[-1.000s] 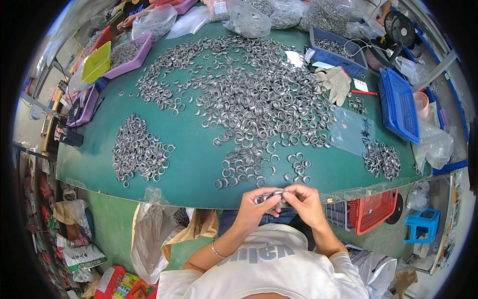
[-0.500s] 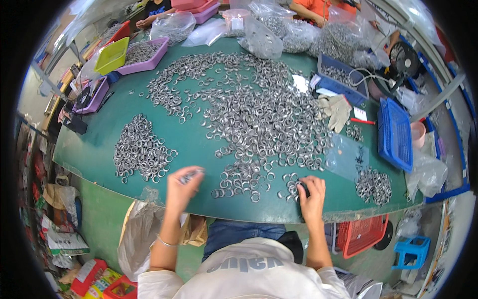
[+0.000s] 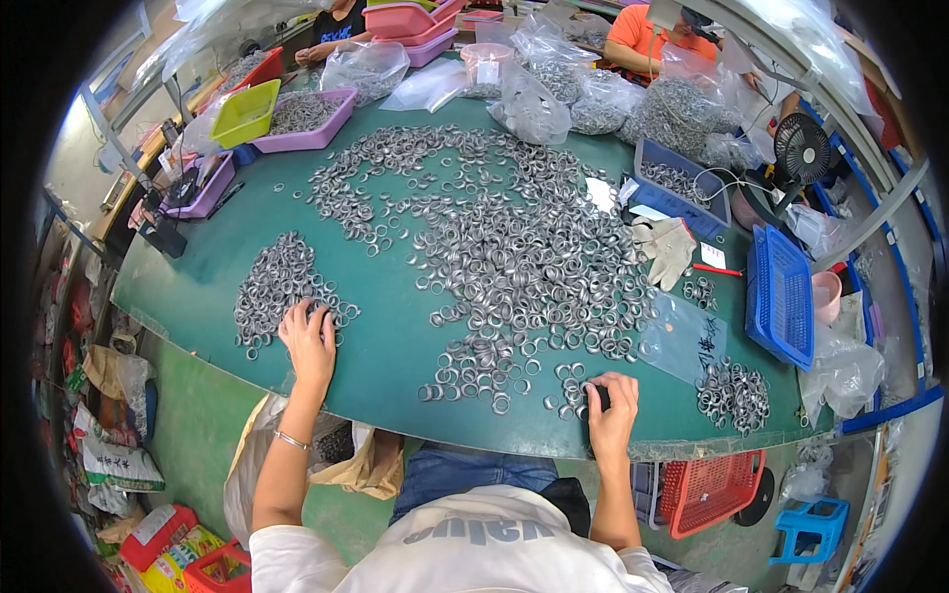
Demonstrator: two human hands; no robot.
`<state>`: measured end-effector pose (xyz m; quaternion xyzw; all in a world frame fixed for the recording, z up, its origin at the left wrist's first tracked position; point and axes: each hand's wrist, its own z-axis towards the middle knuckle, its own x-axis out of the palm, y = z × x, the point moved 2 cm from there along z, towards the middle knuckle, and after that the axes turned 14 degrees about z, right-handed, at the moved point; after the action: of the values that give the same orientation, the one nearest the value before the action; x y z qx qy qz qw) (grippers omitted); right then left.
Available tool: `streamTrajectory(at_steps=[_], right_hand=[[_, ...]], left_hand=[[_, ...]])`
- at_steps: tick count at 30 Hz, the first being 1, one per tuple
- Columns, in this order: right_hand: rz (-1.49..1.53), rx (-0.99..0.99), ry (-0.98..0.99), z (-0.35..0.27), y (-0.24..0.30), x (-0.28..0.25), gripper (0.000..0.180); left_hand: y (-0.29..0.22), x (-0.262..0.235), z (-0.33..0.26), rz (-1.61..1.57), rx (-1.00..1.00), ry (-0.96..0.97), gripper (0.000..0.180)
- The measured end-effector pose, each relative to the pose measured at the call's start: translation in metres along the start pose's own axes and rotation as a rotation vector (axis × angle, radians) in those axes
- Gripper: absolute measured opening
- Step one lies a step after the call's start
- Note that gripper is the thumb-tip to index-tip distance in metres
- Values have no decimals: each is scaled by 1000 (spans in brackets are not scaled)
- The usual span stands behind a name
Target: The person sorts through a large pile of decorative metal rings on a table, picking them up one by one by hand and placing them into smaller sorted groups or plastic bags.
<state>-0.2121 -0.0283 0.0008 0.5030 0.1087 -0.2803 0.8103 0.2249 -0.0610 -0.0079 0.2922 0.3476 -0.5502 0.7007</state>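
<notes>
My left hand [image 3: 308,341] is at the near edge of the left pile of grey metal rings [image 3: 272,287]. Its fingers are bent and slightly apart over the rings; what lies under the fingertips is partly hidden. My right hand [image 3: 615,407] rests by the table's near edge, beside a small cluster of rings [image 3: 566,391]. Its fingers curl toward the thumb around something dark that I cannot make out. A large spread of loose rings [image 3: 524,257] covers the middle of the green table [image 3: 386,341], and a smaller ring pile [image 3: 733,395] lies at the right.
A clear plastic sheet [image 3: 677,334], gloves [image 3: 664,249], a red pen [image 3: 717,270], blue baskets [image 3: 781,301] and a small fan [image 3: 802,148] are on the right. Ring-filled bags [image 3: 677,107] and trays [image 3: 321,133] line the far side. Two people [image 3: 652,42] sit beyond.
My left hand has moved left and away from me, from above bare table with rings in it down to the left pile. My right hand stays by the small cluster. The view has shifted slightly.
</notes>
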Motion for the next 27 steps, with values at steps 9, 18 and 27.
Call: streamTrajectory(at_steps=[9, 18, 27], right_hand=[[221, 174, -87, -1, 11, -6, 6], [509, 288, -155, -12, -7, -15, 6], [447, -163, 70, -27, 60, -13, 12]], left_hand=[[3, -4, -3, -61, 30, 18, 30], [-5, -26, -4, 18, 79, 109, 44], [-144, -115, -56, -1310, 50, 914, 39]])
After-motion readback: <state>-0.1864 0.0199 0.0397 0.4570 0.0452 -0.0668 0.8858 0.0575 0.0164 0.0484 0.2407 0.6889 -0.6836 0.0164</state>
